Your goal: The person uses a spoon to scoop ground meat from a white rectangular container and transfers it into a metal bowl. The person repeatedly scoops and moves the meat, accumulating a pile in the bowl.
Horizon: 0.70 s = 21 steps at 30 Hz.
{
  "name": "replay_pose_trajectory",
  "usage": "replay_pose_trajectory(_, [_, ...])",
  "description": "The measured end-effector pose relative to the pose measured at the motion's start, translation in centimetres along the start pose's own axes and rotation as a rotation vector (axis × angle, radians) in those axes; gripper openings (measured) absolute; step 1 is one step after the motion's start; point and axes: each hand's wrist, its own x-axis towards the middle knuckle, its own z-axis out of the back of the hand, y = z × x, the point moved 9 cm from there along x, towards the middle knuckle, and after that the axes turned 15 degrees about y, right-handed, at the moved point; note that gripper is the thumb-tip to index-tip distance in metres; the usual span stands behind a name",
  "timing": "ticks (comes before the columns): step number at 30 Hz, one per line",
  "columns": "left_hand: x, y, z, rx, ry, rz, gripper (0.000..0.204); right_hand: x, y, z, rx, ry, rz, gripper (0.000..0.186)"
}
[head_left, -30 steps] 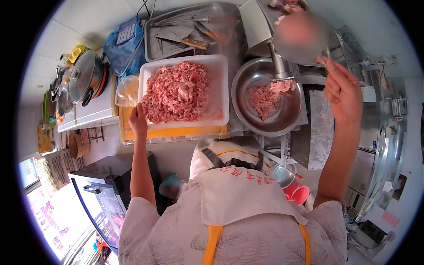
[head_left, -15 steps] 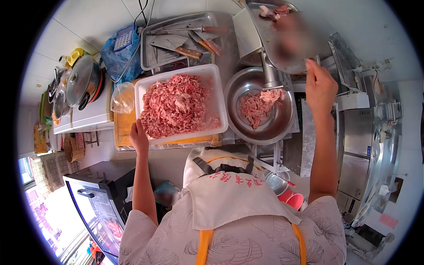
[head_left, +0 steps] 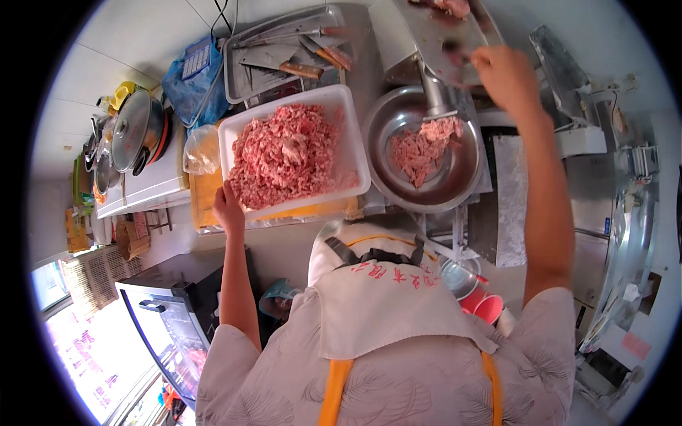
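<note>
My left hand (head_left: 228, 208) grips the near left corner of a white plastic tray (head_left: 353, 145) heaped with minced meat (head_left: 288, 156). To its right, a steel bowl (head_left: 376, 160) sits under the outlet (head_left: 439, 99) of a meat grinder. Strands of mince (head_left: 419, 153) hang from that outlet and lie in the bowl. Over the grinder's steel top pan (head_left: 433, 32), my right hand (head_left: 508, 77) is closed, fingers curled beside the dark feed hole (head_left: 455, 50). Whatever those fingers hold is too blurred to make out. Pieces of raw meat (head_left: 452, 7) lie at the pan's far end.
Behind the white tray, a metal tray (head_left: 245, 89) carries a cleaver (head_left: 266, 58) and other knives. A blue bag with a calculator (head_left: 197, 65) and a lidded pan (head_left: 133, 128) stand at left. Below are a glass-door cabinet (head_left: 167, 319) and red containers (head_left: 489, 307).
My right hand has moved up and left, from the pan's near edge to beside the feed hole. The large blurred lump there no longer shows. My left hand keeps its grip; the view has shifted slightly.
</note>
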Motion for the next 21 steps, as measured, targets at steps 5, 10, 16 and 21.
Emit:
replay_pose_trajectory(5, [-0.2,-0.1,-0.3,0.013,0.004,0.027,0.045,1.2,-0.5,0.4,0.007,0.036,0.015,0.023])
replay_pose_trajectory(10, [0.4,1.2,-0.6,-0.004,-0.001,0.018,0.046,1.1,-1.1,0.2,-0.012,0.054,0.024,0.023])
replay_pose_trajectory(16, [0.1,0.8,-0.2,0.085,-0.009,0.019,0.048,-0.6,1.6,0.4,-0.162,0.078,0.05,0.019])
replay_pose_trajectory(21, [0.2,0.3,-0.7,0.06,-0.009,0.016,0.047,-5.2,1.7,0.6,-0.086,-0.082,0.078,0.013])
